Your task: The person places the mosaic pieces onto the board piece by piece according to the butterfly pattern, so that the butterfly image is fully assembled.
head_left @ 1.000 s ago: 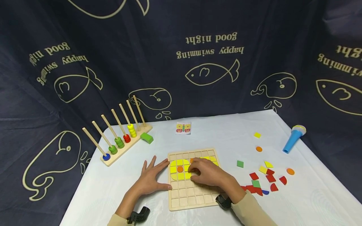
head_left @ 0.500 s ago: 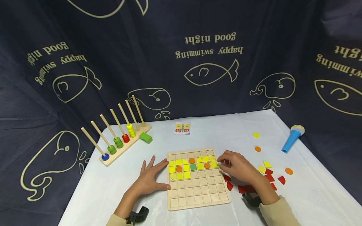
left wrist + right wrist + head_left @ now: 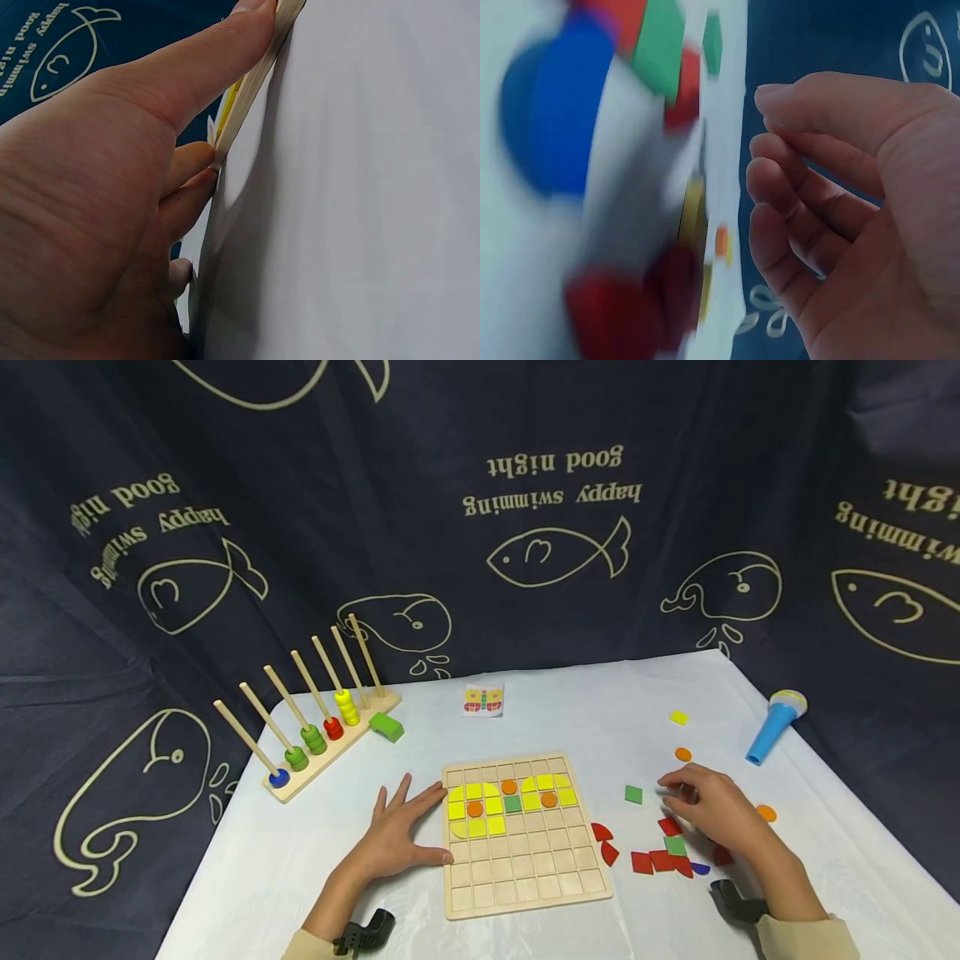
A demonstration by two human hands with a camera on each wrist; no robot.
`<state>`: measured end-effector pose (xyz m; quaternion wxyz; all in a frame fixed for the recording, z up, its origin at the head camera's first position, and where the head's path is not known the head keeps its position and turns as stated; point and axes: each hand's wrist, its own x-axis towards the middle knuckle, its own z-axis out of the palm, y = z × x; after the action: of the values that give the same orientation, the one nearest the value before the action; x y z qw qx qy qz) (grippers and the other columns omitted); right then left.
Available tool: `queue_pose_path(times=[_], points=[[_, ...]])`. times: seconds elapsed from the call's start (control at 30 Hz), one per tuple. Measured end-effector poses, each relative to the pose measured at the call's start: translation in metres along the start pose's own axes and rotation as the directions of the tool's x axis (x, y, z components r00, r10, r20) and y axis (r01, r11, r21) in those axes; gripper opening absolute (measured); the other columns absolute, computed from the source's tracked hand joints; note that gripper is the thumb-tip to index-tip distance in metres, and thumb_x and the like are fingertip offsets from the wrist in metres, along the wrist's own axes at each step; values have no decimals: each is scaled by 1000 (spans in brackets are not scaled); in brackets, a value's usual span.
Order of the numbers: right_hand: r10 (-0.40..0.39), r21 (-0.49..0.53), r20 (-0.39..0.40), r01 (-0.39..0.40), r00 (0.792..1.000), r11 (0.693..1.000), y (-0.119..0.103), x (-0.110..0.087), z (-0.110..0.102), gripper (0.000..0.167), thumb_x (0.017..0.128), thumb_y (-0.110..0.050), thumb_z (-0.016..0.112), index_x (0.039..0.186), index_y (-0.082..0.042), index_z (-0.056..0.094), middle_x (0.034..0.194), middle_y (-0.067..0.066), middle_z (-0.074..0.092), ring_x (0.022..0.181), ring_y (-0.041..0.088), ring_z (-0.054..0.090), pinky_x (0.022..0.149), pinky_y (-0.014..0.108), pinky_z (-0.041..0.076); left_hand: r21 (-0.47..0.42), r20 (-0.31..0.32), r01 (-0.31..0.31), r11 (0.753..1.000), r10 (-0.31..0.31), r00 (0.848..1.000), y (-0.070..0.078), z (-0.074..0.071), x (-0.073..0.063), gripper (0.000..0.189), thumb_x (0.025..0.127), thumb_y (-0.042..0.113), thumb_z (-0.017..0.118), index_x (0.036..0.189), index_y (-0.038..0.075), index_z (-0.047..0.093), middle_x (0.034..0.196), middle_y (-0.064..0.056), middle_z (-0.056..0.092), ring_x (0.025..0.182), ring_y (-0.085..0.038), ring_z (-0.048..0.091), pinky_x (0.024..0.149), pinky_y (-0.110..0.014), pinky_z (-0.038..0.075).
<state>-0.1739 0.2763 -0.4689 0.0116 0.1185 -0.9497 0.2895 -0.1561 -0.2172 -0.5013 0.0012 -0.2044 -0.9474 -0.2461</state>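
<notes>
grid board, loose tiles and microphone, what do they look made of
The grid board looks like pale matte wood, with faint lines along its edge. The loose tiles, flat and evenly coloured, could be smooth painted wood or plastic. The microphone seems mostly smooth plastic, judging by its even blue.

Room to pass runs across the worktop between the wooden grid board and the butterfly card beyond. The left hand blocks the board's left edge; right of it, loose tiles and the right hand obstruct.
</notes>
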Motion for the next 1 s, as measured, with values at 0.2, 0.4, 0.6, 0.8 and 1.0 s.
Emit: queue_pose_path(times=[0.2,0.4,0.6,0.8,1.0], points=[[40,8,-30,-40,999,999,22,-16,-9,29,81,-12,76,109,-5,70,86,-2,59,75,17,52,58,23,48,0,0,-4,1000,4,1000,1,0,0,100,62,70,75,145,22,46,150,5,39,143,-41,8,106,-66,-6],[35,3,10,-35,999,999,21,-19,-8,29,82,-17,76,109,-9,71,89,-4,60,76,15,51,63,22,48,7,0,6,1000,-6,1000,-1,1,0,100,62,71,74,146,24,45,150,6,38,143,-39,7,107,-65,-6],[8,15,25,-9,1000,1000,5,-8,1,33,81,-21,78,111,-10,70,90,-4,59,78,16,51,64,22,49,6,4,5,1000,-5,1000,-2,1,-1,101,63,72,73,146,24,44,151,7,37,143,-38,7,107,-64,-7],[2,25,64,-3,998,1000,-5,12,18,37,80,-26,79,114,-11,70,98,-2,61,85,17,52,76,32,52,9,-19,-7,1000,7,1000,-2,1,-2,101,62,71,74,146,23,45,149,5,39,143,-40,9,106,-66,-6],[21,31,94,-24,995,999,-12,21,26,34,80,-20,78,113,-12,71,101,-1,61,88,18,53,82,39,52,14,-1,1,1000,-1,1000,-3,2,-1,101,62,72,73,147,25,43,151,9,36,144,-37,7,107,-65,-7]])
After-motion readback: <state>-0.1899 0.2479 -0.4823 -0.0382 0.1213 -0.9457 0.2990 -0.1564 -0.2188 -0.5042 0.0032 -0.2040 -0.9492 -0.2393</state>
